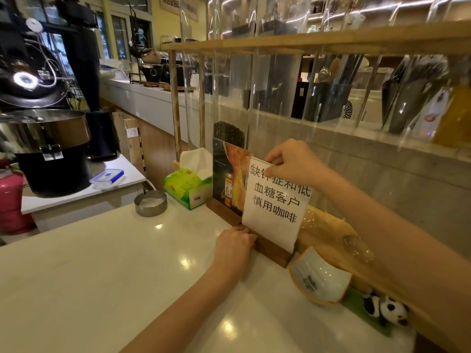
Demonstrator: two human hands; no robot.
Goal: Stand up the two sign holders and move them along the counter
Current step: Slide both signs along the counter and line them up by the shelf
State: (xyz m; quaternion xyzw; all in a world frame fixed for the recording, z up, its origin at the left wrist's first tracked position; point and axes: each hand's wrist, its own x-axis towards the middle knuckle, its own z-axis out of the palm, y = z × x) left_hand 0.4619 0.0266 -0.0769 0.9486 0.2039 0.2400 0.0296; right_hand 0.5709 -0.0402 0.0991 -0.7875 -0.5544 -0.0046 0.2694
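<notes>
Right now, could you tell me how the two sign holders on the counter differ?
The white text sign holder stands nearer, held by both hands; the dark bottle-poster sign holder behind it is untouched. The right hand pinches the white one's top, the left hand its base. Both stand upright on wooden bases.

Two sign holders up on the counter (102,263): one white sign (274,207) with printed characters, one dark picture sign (228,177) just behind it. Two hands in play, a left hand (233,247) and a right hand (293,163). One green tissue box (187,187). One round metal tin (150,203). One orange-rimmed dish (319,277). One panda toy (387,309). One blue-lidded plastic box (108,177).
</notes>
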